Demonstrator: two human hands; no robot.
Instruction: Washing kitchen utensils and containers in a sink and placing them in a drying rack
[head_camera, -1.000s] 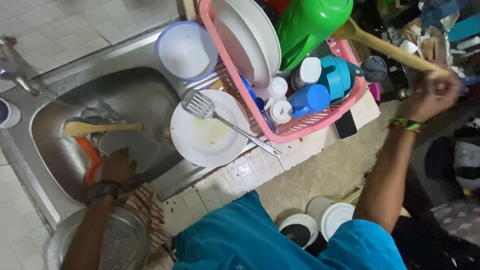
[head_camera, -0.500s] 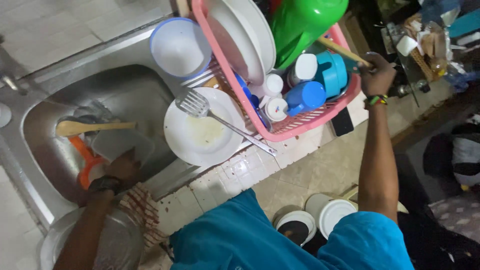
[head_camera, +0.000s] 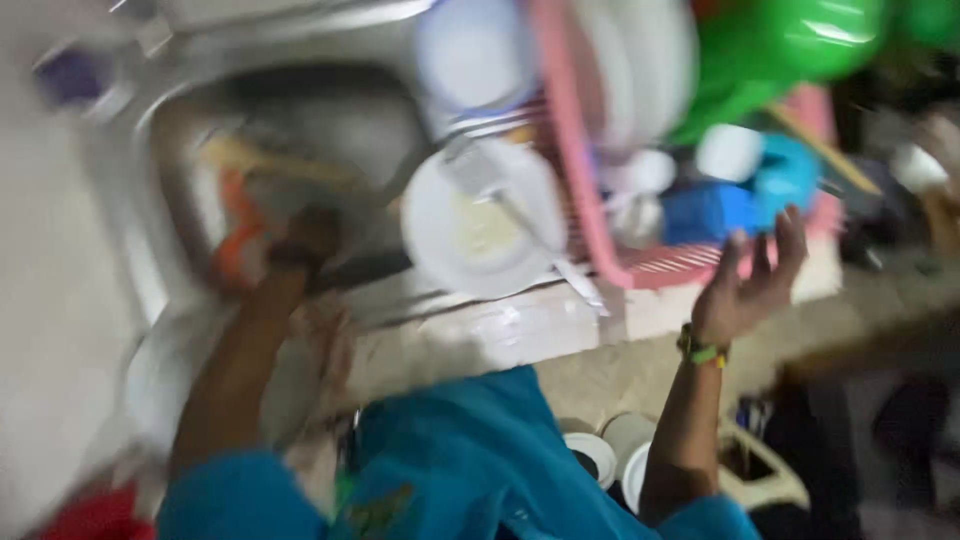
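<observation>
The view is blurred by motion. My right hand (head_camera: 750, 285) is open with fingers spread, just in front of the pink dish rack (head_camera: 600, 230), and holds nothing. A wooden spoon (head_camera: 825, 150) lies in the rack behind blue cups (head_camera: 745, 195). My left hand (head_camera: 305, 240) reaches down into the steel sink (head_camera: 330, 130) near an orange item (head_camera: 235, 240); its grip cannot be made out. A white plate (head_camera: 480, 225) with a metal spatula (head_camera: 510, 215) across it sits between the sink and the rack.
White plates and a green plastic jug (head_camera: 790, 50) stand in the rack. A white bowl (head_camera: 470, 50) sits behind the plate. White containers (head_camera: 610, 455) are on the floor below the counter edge. Another wooden spoon (head_camera: 270, 165) lies in the sink.
My right hand carried the wooden spoon to the rack, let it go, and has drawn back open. The camera swung sharply. My left hand stays in the sink.
</observation>
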